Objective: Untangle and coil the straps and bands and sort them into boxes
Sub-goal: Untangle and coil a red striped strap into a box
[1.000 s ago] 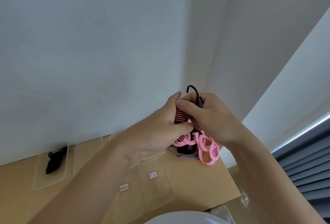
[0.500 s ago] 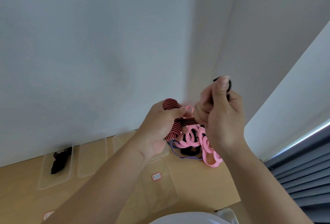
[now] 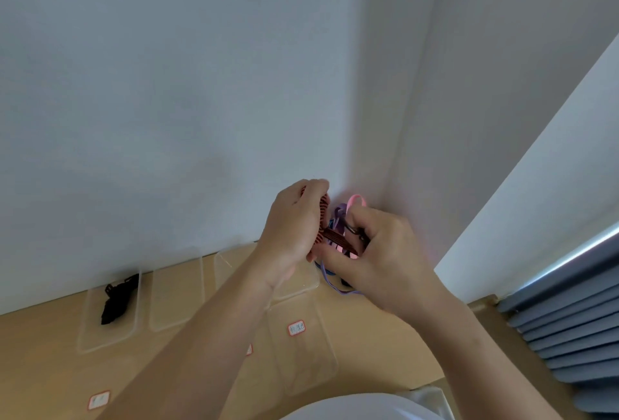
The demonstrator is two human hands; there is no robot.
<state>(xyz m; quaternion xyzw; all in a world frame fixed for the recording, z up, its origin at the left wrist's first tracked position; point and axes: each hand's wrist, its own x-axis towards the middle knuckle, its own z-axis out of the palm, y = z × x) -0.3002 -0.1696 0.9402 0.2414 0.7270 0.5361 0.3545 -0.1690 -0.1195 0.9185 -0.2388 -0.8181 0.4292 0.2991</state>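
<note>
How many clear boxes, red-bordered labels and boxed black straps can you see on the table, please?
Clear boxes: 4 plainly seen; more may be hidden
Red-bordered labels: 3
Black strap in the leftmost box: 1
Total: 8

Both forearms converge toward 12 o'clock; left grip (image 3: 294,222) has its fingers curled closed, right grip (image 3: 385,259), at its 4 o'clock, pinches.
</note>
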